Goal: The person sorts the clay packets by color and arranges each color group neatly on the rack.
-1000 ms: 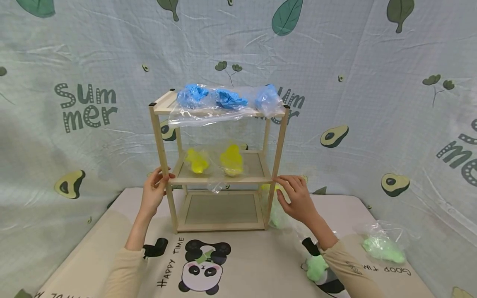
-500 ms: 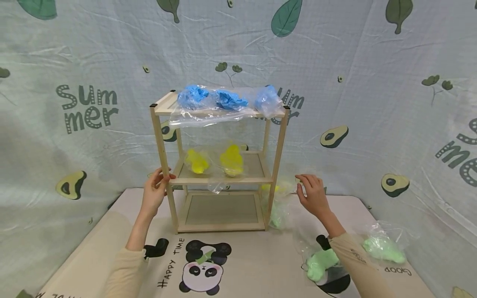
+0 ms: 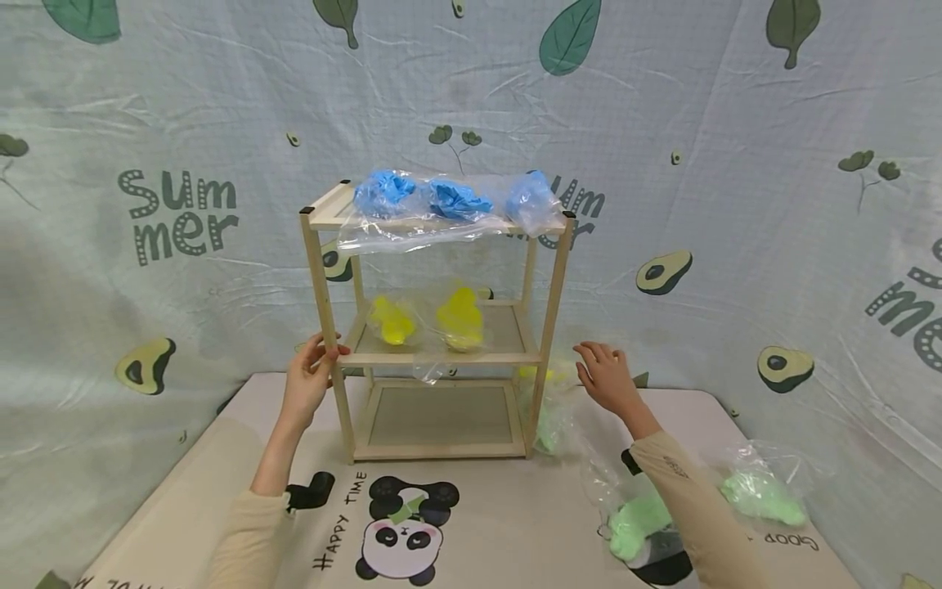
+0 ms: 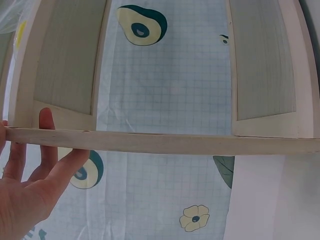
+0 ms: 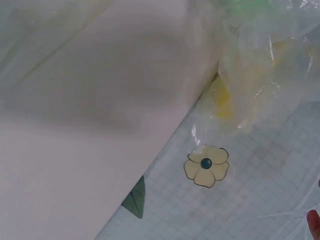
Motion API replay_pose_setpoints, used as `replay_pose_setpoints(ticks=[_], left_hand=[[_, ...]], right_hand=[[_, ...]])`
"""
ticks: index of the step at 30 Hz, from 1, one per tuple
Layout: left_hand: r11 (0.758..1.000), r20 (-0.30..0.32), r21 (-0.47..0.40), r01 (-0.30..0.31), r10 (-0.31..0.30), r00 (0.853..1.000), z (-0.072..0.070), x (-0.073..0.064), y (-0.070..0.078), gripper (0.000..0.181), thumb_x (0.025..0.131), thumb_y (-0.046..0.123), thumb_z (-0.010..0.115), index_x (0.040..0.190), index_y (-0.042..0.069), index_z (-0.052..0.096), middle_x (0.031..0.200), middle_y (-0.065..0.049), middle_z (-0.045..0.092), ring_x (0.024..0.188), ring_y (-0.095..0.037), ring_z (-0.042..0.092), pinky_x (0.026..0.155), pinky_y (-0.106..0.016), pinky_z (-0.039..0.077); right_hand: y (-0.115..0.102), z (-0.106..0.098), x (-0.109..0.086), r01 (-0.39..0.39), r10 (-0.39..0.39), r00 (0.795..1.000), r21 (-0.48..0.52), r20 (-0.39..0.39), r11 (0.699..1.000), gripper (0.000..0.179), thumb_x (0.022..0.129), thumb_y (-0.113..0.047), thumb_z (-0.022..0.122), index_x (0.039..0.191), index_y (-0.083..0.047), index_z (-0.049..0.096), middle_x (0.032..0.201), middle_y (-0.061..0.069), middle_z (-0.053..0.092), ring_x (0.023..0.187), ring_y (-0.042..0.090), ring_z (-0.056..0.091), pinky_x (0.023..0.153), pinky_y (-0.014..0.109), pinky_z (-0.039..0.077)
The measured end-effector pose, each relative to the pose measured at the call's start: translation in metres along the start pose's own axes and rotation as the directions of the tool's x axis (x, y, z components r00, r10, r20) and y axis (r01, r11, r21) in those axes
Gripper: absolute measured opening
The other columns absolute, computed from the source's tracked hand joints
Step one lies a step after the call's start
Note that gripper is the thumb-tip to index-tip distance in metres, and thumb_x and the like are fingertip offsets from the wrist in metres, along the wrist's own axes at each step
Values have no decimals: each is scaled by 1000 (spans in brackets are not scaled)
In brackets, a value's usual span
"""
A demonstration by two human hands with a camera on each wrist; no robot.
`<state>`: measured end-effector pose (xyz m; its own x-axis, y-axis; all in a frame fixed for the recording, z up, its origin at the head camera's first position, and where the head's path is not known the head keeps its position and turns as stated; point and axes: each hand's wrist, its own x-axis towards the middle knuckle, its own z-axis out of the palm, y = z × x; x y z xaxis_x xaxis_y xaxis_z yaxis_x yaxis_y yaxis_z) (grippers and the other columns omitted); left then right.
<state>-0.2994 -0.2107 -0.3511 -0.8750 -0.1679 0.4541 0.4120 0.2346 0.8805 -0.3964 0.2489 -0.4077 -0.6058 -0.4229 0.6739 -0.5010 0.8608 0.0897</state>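
A light wooden shelf rack (image 3: 434, 451) with three tiers stands on the table. My left hand (image 3: 307, 382) grips its front left post at the middle tier; in the left wrist view the fingers (image 4: 47, 150) lie around the post (image 4: 175, 143). Off to the right of the rack, my right hand (image 3: 609, 378) hangs in the air with loose fingers and holds nothing. Nearest to it are a clear bag with yellow inside (image 3: 540, 373) and a bag with light green inside (image 3: 548, 429), partly behind the right post. Only a fingertip (image 5: 314, 223) shows in the right wrist view.
Clear bags with crumpled blue contents (image 3: 458, 199) lie on the top tier. Two yellow bagged items (image 3: 461, 319) sit on the middle tier. Light green bagged items lie at the right, one (image 3: 636, 523) beside my sleeve and another (image 3: 765, 496) near the table edge.
My right hand has left the rack's right post and moved right, then slightly back toward the left. The left hand keeps its hold on the left post.
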Motion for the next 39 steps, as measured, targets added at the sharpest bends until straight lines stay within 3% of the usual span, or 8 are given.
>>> replay_pose_setpoints(ticks=[9,17,19,26,31,39], left_hand=[[1000,5,-4,-4,4,1000,1,1,1,15,93,22,46,106,25,50,81,25,57,80,6,54,63,-21,48],[999,20,-30,-30,30,999,3,2,0,15,92,22,46,107,24,51,81,23,58,79,4,56,62,-21,49],[999,16,-29,-33,34,999,3,3,0,15,92,23,46,106,25,51,82,23,58,79,4,56,62,-20,49],[998,8,-21,-52,52,999,1,4,-1,16,92,24,45,107,23,51,82,23,58,79,4,56,61,-22,49],[999,3,-16,-43,43,999,0,2,0,15,92,23,46,106,24,51,82,23,58,80,5,56,61,-21,49],[1000,8,-6,-10,10,1000,-1,1,0,20,93,24,45,112,17,50,82,24,57,81,6,55,63,-21,49]], right_hand=[[8,19,2,-131,126,970,7,207,991,36,94,-23,45,126,-5,48,132,19,46,116,35,46,85,57,35],[11,31,0,-252,230,889,2,396,968,45,97,-27,38,136,-4,36,142,19,33,126,36,36,92,62,29],[11,35,0,-251,228,882,3,413,968,47,97,-28,39,136,-4,34,142,19,32,126,37,34,93,62,28],[9,45,-4,-194,182,891,-13,416,981,58,90,-34,51,138,-6,32,138,20,39,123,39,38,92,63,29],[7,47,-5,-170,153,889,0,431,985,72,83,-40,61,140,-7,29,140,20,35,125,40,35,92,66,28],[7,49,-5,-169,135,838,16,528,985,89,76,-44,68,142,-8,21,145,23,25,130,42,27,95,68,21]])
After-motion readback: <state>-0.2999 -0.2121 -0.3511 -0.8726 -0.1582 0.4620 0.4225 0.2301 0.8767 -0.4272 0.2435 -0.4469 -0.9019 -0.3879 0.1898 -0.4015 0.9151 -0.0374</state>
